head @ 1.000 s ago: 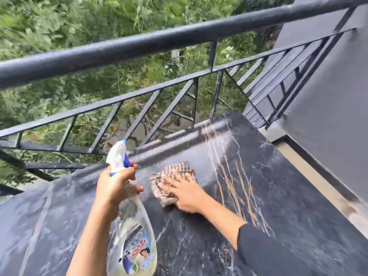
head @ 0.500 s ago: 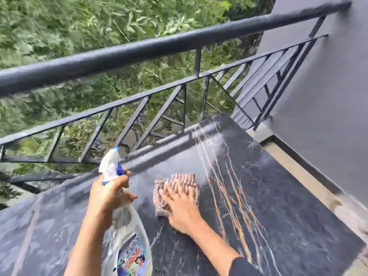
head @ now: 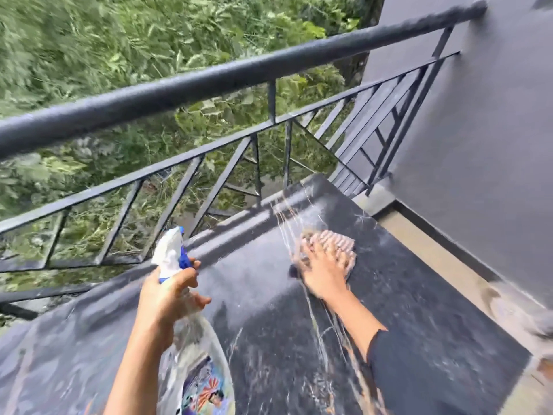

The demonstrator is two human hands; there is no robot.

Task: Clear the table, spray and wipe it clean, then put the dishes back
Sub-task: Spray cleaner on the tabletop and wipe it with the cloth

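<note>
Checked cloth (head: 335,244) lies spread on the far right part of a dark marble desk (head: 419,310), pinned under a right hand (head: 324,272) in what looks like the wiping step.

The cloth appears soft, thin and light, likely to bunch, so a flat palm over its middle should suit it better than a pinch; that grip is open, fingers splayed on the fabric. The left hand (head: 167,298) wraps its grip round the neck of 1 clear spray bottle (head: 191,363), probably slick if wet, above the desk's near side. A black railing (head: 209,82) runs behind.
</note>
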